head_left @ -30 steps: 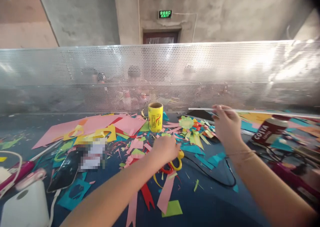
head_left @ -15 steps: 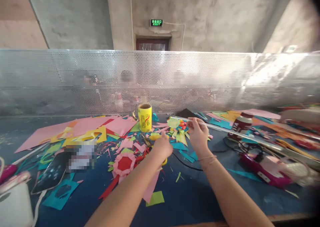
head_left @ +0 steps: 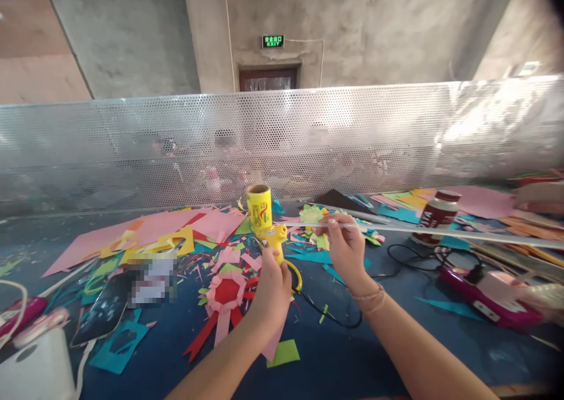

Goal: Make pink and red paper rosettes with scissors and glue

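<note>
My left hand (head_left: 274, 279) is wrapped round a yellow glue gun (head_left: 274, 235), its black cord trailing over the blue table. Between the fingers of my right hand (head_left: 346, 241) is a long clear glue stick (head_left: 396, 229); its left end points toward the back of the gun. Behind that hand lies a green and yellow paper rosette (head_left: 312, 214). A pink and red paper rosette (head_left: 226, 291) with red tails rests left of my left hand. The yellow cardboard tube (head_left: 259, 209) stands upright just behind the gun.
A brown bottle (head_left: 436, 215) and a magenta power strip (head_left: 489, 297) are at the right. Pink paper (head_left: 163, 227), yellow cutouts, a phone (head_left: 103, 306) and a white box (head_left: 39, 367) lie left. A perforated metal screen (head_left: 273, 147) crosses the back.
The glue gun is now raised upright in my left hand. My right hand has come slightly lower with the clear stick, which lies more level. The view has shifted a little.
</note>
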`<state>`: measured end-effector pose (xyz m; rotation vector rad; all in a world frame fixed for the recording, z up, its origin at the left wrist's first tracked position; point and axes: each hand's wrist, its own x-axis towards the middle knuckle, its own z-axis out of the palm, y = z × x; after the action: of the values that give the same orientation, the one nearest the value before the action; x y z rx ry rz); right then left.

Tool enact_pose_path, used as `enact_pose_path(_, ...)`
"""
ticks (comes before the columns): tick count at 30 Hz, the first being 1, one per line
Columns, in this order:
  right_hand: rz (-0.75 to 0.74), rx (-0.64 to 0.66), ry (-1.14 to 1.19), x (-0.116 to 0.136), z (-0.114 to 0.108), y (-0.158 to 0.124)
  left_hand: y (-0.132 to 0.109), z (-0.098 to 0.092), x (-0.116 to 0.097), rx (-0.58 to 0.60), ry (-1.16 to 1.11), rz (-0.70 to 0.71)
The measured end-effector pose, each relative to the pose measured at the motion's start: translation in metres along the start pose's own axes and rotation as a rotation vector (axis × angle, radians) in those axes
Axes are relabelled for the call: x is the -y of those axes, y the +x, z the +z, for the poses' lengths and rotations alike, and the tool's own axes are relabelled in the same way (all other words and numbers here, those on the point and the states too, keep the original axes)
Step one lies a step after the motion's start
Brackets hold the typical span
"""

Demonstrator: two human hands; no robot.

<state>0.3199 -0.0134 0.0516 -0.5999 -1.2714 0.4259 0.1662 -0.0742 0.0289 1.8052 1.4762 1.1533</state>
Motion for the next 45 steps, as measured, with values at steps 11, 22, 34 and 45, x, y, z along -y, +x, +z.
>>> enact_pose_path(11, -0.075, 0.059, -0.114, 0.005, 0.007, -0.008, 0.008, 0.000, 0.006, -0.013, -0.066, -0.020)
enact_pose_path(22, 0.005, 0.000, -0.111, -0.001, 0.006, -0.008, 0.006, -0.003, 0.011, -0.038, -0.055, 0.031)
enact_pose_path(34, 0.064, -0.116, -0.171, -0.015, -0.001, -0.007, 0.001, -0.005, 0.015, -0.065, 0.017, 0.094)
enact_pose_path(45, 0.024, -0.091, -0.191, -0.015, -0.003, -0.005, 0.000, -0.006, 0.017, -0.058, -0.096, 0.055)
